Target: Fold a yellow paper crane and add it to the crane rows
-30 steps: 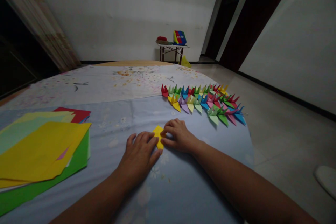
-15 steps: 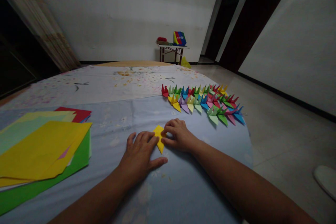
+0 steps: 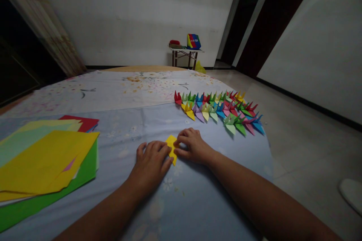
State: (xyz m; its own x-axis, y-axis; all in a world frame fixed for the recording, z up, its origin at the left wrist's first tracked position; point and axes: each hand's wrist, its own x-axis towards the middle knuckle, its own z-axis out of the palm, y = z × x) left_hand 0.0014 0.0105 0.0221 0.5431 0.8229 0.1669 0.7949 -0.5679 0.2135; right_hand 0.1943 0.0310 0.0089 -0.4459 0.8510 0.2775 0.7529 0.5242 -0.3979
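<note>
A small folded yellow paper (image 3: pixel 171 146) lies on the light blue floral cloth (image 3: pixel 198 203) between my hands. My left hand (image 3: pixel 149 165) rests flat on the cloth, fingers pressing the paper's left side and thumb tucked against its lower tip. From the right, my right hand (image 3: pixel 190 146) has curled fingers and pinches the paper's right edge with fingertips and thumb. Beyond them, several folded paper cranes (image 3: pixel 219 111) in many colours stand in rows.
A stack of large coloured paper sheets (image 3: pixel 42 158), yellow on top with green and red beneath, lies at the left. A white patterned cloth (image 3: pixel 113 88) covers the far part. A small table (image 3: pixel 185 54) with bright items stands by the wall. Tiled floor (image 3: pixel 305 147) lies right.
My left thumb, spread out to the right half a second ago, has drawn back in against the paper's lower tip. The right hand has stayed in place.
</note>
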